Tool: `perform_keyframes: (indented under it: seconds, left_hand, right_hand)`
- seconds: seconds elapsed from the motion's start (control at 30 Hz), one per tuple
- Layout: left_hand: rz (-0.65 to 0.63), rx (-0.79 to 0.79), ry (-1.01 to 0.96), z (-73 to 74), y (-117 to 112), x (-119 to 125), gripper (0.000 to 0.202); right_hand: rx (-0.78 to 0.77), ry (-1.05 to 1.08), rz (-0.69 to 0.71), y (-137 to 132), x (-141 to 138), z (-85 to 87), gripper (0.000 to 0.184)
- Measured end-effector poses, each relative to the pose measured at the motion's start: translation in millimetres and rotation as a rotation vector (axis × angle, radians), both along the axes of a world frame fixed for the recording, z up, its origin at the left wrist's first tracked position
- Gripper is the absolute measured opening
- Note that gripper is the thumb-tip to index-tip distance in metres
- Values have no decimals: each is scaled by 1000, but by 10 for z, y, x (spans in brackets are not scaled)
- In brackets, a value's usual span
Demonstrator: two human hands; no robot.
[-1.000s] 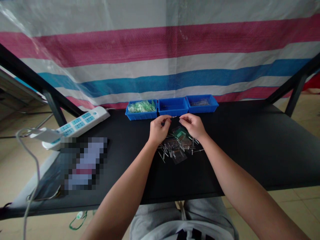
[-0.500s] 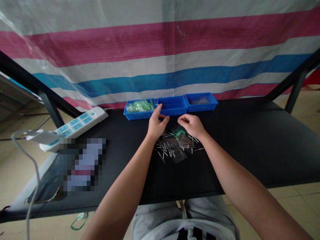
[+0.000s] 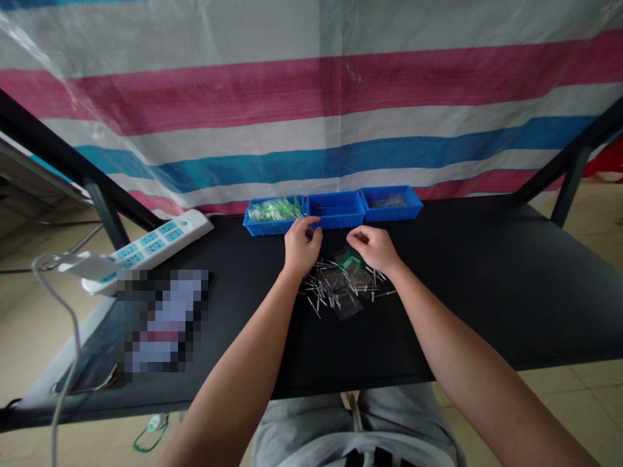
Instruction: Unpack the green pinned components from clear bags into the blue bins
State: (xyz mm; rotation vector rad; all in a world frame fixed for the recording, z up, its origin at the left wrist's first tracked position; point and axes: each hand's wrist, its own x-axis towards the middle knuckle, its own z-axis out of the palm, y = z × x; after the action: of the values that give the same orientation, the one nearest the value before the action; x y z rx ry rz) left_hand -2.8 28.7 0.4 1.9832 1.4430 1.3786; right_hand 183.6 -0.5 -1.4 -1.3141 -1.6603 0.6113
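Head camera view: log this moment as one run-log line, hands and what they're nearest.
left hand: nearest middle blue bin | right hand: above loose metal pins | held items: cannot tell

Probably a makeshift small-parts workshop, though hard to be sure from so narrow a view. On show: a black workbench (image 3: pixel 487 311), three blue plastic parts bins (image 3: pixel 335 209) in a row along its far edge, loose metal pins (image 3: pixel 318 292) among clear plastic bags (image 3: pixel 348 306), and a white power strip (image 3: pixel 156 243) with many sockets. Behind the bench, a striped plastic tarpaulin (image 3: pixel 311 130) hanging like a partition. Below, beige floor tiles (image 3: pixel 584 402).
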Motion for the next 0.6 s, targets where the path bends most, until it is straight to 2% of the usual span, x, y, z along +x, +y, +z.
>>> perform_keyframes:
  seconds: [0.13,0.23,0.4,0.6]
  left_hand:
    - [217,72,91,50,-31,-40,29]
    - [301,16,289,77,-50,-34,44]
    - [257,-58,482,63,-24,-2,55]
    - [193,-51,490,13,36,-12,57]
  right_hand:
    - [22,-10,-8,11,21,-19,16]
    - [30,-38,-9,15,29,-18,15]
    - [40,-66,-10,2,24,7,15]
    - [44,-104,13,-8,21,17,14]
